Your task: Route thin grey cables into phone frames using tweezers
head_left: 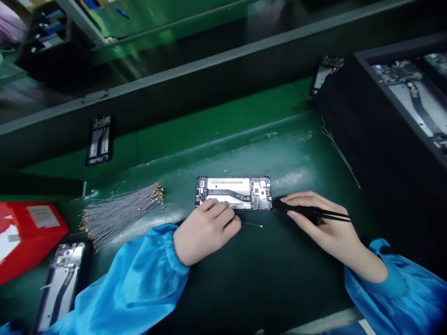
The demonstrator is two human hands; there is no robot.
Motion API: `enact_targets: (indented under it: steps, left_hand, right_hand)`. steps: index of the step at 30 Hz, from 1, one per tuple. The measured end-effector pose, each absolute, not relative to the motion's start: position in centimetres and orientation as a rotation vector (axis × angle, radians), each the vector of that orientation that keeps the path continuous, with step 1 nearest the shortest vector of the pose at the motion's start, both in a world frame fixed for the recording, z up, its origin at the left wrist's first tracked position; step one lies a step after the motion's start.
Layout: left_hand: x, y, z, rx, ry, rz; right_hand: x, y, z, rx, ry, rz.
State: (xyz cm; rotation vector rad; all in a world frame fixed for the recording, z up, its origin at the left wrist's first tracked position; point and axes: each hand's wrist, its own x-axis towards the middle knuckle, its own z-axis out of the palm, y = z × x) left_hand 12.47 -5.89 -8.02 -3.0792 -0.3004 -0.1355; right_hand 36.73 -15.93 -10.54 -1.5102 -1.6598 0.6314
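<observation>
An opened phone body (pixel 228 193) lies lengthwise on the green mat, its circuit board showing at the right end. My left hand (pixel 209 228) rests over its lower left edge with the fingers curled together; a thin cable (pixel 252 225) with a small pale tip sticks out to the right from under them. My right hand (pixel 321 223) pinches black tweezers (pixel 314 212), whose tips point left at the right end of the phone body. Whether the tips touch it cannot be made out.
A bundle of grey cables (pixel 122 214) lies left of the phone. Other opened phones lie at the back left (pixel 99 140), lower left (pixel 63 284) and back right (pixel 326 74). A red box (pixel 38 246) stands left; a black bin (pixel 377 121) holding phone parts stands right.
</observation>
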Motion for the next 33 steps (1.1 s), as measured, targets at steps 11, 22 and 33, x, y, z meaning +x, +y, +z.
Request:
enact_targets:
  steps: [11,22,33]
  left_hand:
    - [16.1,-7.4,-9.7,-3.177,-0.425,-0.361]
    - [16.1,-6.6,-10.2,-3.202,-0.541,-0.707]
    - [16.7,-6.8,-10.6,-3.117,-0.466,-0.654]
  right_hand:
    - [36.8,-15.9,-10.8,-1.428,-1.511,0.755]
    - [35.9,-14.6,-9.7,-1.349,-1.562,0.812]
    - [36.1,-15.0,-10.3,-1.390,-1.440,0.915]
